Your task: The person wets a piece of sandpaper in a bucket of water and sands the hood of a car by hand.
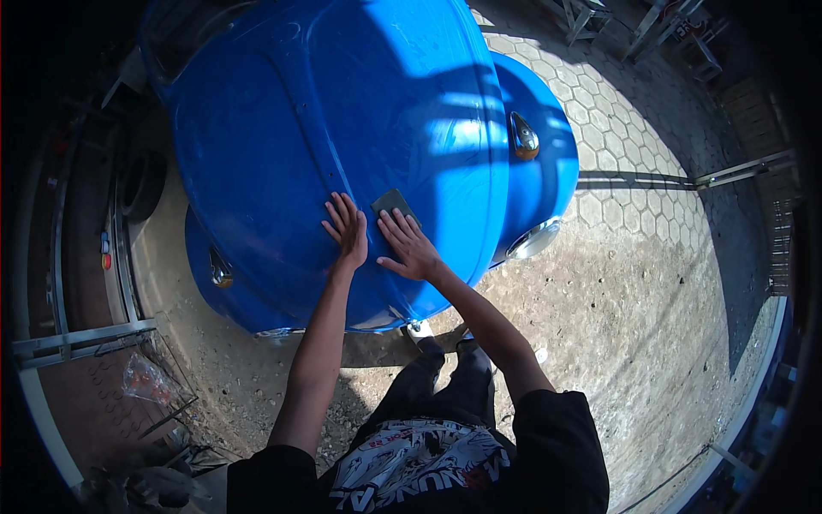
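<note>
A glossy blue car hood with a raised centre ridge spreads out in front of me. My left hand lies flat on it beside the ridge, fingers spread and nothing in them. To its right, my right hand rests with outstretched fingers on a small dark grey-green rectangular pad, perhaps a sanding sheet. The fingertips cover the pad's near part, and its underside is against the hood. Faint smears show on the paint, and shadows fall across the hood's right side.
Blue fenders with chrome-and-amber lamps flank the hood; a round headlight sits at the right. A tyre and metal rails stand left. Hexagonal paving meets gravelly ground on the right. Crumpled clear plastic lies lower left.
</note>
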Action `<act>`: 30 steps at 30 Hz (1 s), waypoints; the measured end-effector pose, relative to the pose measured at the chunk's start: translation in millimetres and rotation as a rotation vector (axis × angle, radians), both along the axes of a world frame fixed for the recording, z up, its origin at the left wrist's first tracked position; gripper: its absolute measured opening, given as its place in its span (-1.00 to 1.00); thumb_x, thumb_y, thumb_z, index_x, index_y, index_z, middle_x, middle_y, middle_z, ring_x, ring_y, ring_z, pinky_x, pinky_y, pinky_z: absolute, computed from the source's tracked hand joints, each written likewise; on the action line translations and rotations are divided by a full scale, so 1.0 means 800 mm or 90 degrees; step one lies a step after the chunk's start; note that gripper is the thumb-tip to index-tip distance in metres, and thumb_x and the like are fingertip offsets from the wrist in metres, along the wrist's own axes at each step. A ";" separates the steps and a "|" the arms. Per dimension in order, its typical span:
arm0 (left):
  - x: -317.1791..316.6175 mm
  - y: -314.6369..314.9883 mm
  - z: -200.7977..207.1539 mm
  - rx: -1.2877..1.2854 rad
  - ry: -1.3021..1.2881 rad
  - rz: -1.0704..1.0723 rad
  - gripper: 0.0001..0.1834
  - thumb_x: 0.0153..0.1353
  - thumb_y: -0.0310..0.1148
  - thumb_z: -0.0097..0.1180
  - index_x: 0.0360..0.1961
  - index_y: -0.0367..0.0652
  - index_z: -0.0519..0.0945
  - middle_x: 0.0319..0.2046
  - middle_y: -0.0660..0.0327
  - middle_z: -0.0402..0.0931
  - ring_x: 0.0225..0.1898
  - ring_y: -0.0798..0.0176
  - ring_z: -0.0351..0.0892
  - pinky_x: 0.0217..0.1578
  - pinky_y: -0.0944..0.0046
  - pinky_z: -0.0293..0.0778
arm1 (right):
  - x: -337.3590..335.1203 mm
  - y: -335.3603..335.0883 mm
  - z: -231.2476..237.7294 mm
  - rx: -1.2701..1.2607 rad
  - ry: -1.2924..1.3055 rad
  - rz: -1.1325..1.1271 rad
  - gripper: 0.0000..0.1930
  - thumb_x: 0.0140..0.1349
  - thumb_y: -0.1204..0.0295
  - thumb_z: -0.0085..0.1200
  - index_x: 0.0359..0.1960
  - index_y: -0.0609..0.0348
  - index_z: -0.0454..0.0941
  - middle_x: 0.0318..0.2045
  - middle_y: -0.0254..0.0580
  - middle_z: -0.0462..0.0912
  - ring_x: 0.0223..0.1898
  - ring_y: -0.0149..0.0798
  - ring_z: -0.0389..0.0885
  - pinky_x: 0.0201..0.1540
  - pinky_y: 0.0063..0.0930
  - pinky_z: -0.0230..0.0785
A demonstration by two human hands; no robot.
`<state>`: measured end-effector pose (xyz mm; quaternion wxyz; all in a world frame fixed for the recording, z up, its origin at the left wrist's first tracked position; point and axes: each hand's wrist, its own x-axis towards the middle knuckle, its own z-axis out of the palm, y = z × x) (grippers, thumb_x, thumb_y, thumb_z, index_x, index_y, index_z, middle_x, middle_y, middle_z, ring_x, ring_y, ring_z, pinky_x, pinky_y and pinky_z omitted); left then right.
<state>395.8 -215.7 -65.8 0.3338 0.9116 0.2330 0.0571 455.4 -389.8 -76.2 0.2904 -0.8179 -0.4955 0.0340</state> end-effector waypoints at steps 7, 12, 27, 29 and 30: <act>0.006 -0.018 0.005 -0.016 0.036 0.001 -0.04 0.33 0.35 -0.77 0.46 -0.24 -0.38 0.48 -0.02 -0.61 0.47 -0.07 -0.79 0.29 -0.27 -0.81 | 0.164 -0.004 0.023 0.084 -0.043 -0.104 -0.31 0.39 0.01 -0.20 0.44 0.11 0.05 0.47 -0.13 0.01 0.49 0.02 -0.14 0.47 -0.08 -0.25; 0.000 -0.014 0.002 -0.001 -0.006 0.000 -0.09 0.35 0.31 -0.76 0.47 -0.19 -0.36 0.49 0.02 -0.60 0.47 -0.05 -0.78 0.29 -0.27 -0.81 | 0.126 0.042 0.035 0.052 -0.074 -0.185 -0.31 0.38 0.06 -0.22 0.44 0.15 0.01 0.47 -0.09 -0.01 0.50 0.04 -0.21 0.48 -0.03 -0.31; 0.008 -0.011 0.003 -0.005 0.049 0.046 -0.12 0.36 0.29 -0.78 0.48 -0.12 -0.34 0.50 0.05 -0.57 0.49 -0.04 -0.72 0.32 -0.25 -0.77 | 0.175 -0.069 0.015 0.032 -0.088 -0.060 -0.26 0.34 0.02 -0.09 0.42 0.20 0.06 0.42 0.02 0.09 0.44 0.11 -0.01 0.44 -0.05 -0.11; 0.004 -0.017 -0.006 0.037 0.068 0.045 -0.12 0.35 0.30 -0.79 0.48 -0.13 -0.33 0.50 0.05 -0.58 0.49 -0.04 -0.72 0.32 -0.24 -0.77 | 0.222 -0.100 -0.008 0.050 -0.093 -0.170 -0.25 0.35 0.03 -0.09 0.41 0.28 0.05 0.41 0.12 0.08 0.44 0.17 0.00 0.43 -0.06 -0.12; 0.000 -0.020 -0.010 0.047 0.068 0.054 -0.12 0.35 0.29 -0.80 0.48 -0.14 -0.33 0.50 0.05 -0.58 0.49 -0.04 -0.72 0.32 -0.24 -0.77 | 0.241 -0.110 -0.015 0.049 -0.084 -0.200 -0.25 0.35 0.03 -0.10 0.41 0.30 0.04 0.41 0.14 0.07 0.43 0.17 0.00 0.44 -0.07 -0.13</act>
